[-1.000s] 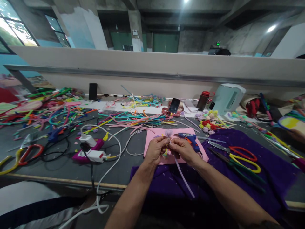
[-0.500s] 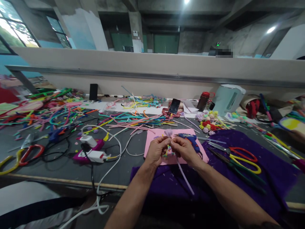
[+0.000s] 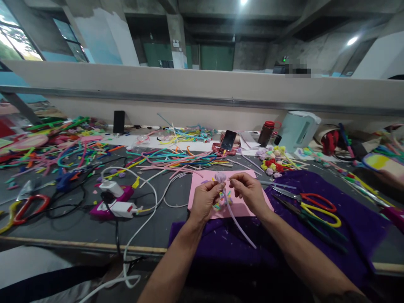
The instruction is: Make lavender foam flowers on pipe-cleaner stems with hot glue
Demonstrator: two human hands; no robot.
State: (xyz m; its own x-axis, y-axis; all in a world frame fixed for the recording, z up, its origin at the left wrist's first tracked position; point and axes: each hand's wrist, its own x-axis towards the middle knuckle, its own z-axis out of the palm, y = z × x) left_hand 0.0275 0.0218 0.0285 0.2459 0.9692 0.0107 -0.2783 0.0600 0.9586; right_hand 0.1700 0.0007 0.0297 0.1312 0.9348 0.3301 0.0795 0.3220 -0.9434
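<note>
1. A lilac pipe cleaner flower is pinched by the closed left hand above a pink sheet.
2. Its thin strand is gripped by the right hand, fingers closed.
3. Scissors are lying nearby.

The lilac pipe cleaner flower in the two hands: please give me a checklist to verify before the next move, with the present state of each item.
1. Left hand pinches the lilac flower below its head: ok.
2. Right hand is close to the flower head: ok; what its fingertips grip: cannot tell.
3. The lilac stem hangs free over the purple cloth, not caught on anything: ok.
4. Work stays over the pink sheet: ok.
5. Scissors lie flat, apart from both hands: ok.
6. Glue gun position: cannot tell, hidden behind the right hand.
</note>
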